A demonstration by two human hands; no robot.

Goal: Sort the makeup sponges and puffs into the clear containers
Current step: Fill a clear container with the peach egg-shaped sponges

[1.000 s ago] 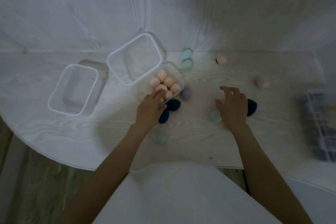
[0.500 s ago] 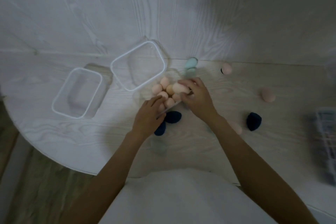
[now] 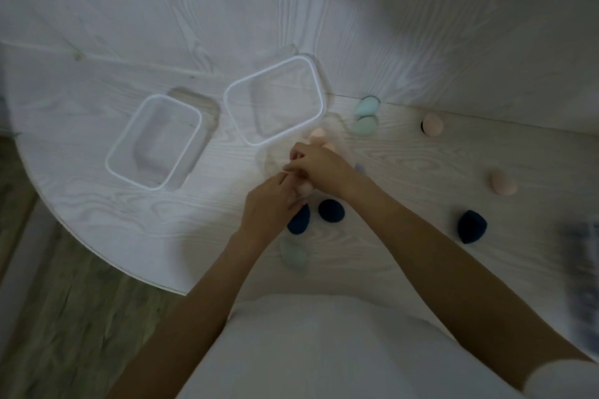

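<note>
Two hands meet at the centre of the frame over a small clear container (image 3: 272, 162) of peach sponges (image 3: 319, 136), its walls almost lost against the pale table (image 3: 97, 204). The right hand (image 3: 319, 168) lies over the cluster with fingers curled toward it, apparently setting a sponge in, though whether they pinch one cannot be told; the left hand (image 3: 272, 204) has its fingers bent against the near edge, a peach sponge (image 3: 304, 188) showing between the two hands. The sponges look light, soft and springy, likely best pinched gently around the fat middle. Up and to the left stand two larger clear containers, one at centre (image 3: 227, 100) and one further left (image 3: 110, 159), both holding nothing. Still loose on the table: three navy sponges (image 3: 330, 210), mint ones at upper right (image 3: 366, 107) and below the hands (image 3: 293, 253), and two peach puffs at right (image 3: 432, 125).
</note>
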